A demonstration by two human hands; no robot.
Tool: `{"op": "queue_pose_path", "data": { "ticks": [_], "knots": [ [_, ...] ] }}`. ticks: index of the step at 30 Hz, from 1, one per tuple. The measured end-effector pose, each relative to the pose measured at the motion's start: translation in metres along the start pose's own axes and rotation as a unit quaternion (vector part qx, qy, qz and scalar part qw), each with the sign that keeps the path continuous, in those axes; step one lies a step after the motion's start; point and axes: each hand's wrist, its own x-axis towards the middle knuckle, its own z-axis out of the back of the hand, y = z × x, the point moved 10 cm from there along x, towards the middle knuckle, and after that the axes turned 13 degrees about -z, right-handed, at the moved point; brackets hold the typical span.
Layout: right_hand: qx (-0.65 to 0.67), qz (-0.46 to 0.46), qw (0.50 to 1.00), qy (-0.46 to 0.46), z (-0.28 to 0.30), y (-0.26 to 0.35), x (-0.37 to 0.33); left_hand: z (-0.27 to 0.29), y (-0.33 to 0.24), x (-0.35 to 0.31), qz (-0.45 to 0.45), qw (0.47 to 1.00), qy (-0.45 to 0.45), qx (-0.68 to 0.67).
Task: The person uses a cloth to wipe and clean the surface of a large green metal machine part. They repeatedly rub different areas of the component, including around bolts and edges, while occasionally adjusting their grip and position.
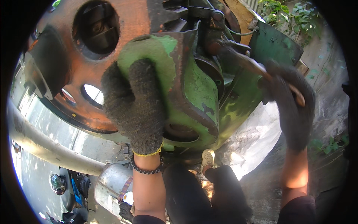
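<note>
My left hand, in a dark knit glove with a yellow cuff edge, lies on the chipped green metal guard. Its fingers are spread and hold nothing. At the right, my right hand, also gloved and smeared by motion, is closed round a long tool or lever with a worn brown handle. The far end of this handle reaches the dark metal linkage beside the guard; blur hides its exact kind and whether it is fixed there.
A large orange wheel with round holes and gear teeth stands behind the guard. A green plate juts out at the right. Lower left are a thick pipe, a metal drum and a parked motorcycle. Plants grow by the wall.
</note>
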Motion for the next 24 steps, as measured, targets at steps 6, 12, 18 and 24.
{"op": "queue_pose_path", "data": {
  "ticks": [6, 12, 18, 24],
  "knots": [
    [-0.109, 0.155, 0.982, 0.009, -0.066, 0.046, 0.069, 0.011, 0.01, -0.003, 0.091, 0.982, -0.092, -0.138],
    [-0.331, 0.36, 0.871, -0.048, -0.114, 0.074, 0.063, 0.015, 0.009, 0.005, 0.091, 0.985, -0.081, -0.122],
    [-0.347, 0.38, 0.848, 0.124, -0.123, 0.074, 0.073, 0.017, 0.012, -0.001, 0.101, 0.984, -0.076, -0.128],
    [-0.288, 0.236, 0.91, 0.181, -0.116, 0.063, 0.09, 0.018, 0.01, 0.003, 0.096, 0.982, -0.082, -0.138]
  ]
}}
